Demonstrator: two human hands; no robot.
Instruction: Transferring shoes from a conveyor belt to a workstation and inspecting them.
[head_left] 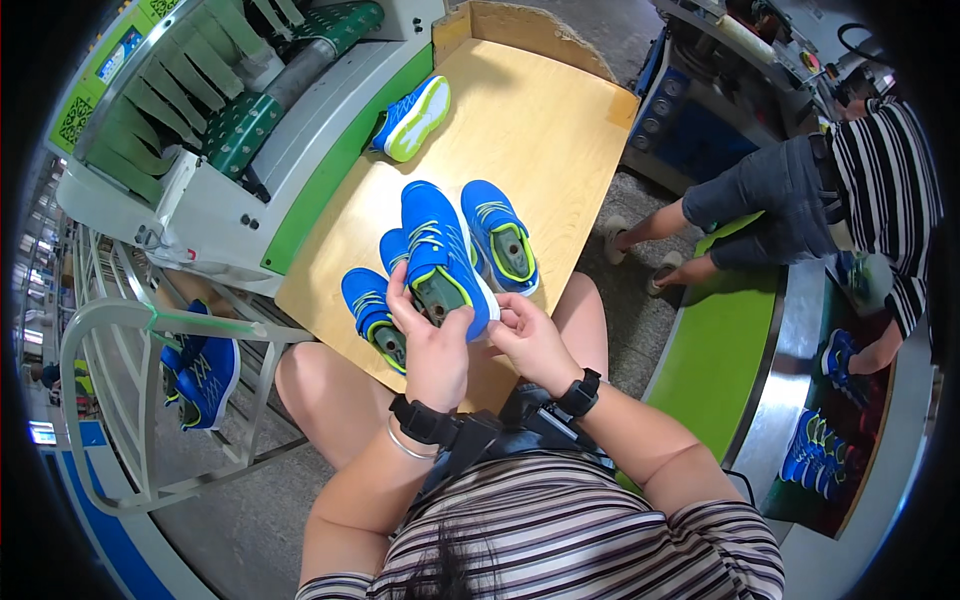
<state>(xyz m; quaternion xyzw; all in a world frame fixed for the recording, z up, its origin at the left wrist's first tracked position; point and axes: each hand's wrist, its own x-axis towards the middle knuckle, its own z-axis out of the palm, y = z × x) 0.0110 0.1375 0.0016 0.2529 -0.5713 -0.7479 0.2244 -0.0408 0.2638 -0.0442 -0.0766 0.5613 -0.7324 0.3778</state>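
Observation:
A blue sneaker (431, 222) with lime-green lining and white sole is raised over the near part of the wooden table, toe pointing away. My left hand (430, 335) grips it by the heel and side, thumb at the collar opening. My right hand (530, 338) pinches the white sole edge at the heel. Something dark green, perhaps a shoe last, fills the collar. To the right stands a matching sneaker (500, 228). Another sneaker (366, 300) is at the left, next to a blue shoe (394, 246) mostly hidden behind the held one.
One sneaker (418, 118) lies on its side at the far left of the wooden table (545, 130). A machine with a green roller (240, 130) borders it. Left is a metal rack (110, 310) with shoes. Right, a co-worker (800, 190) stands beside a green bench (715, 340); more shoes (812, 455) sit beyond.

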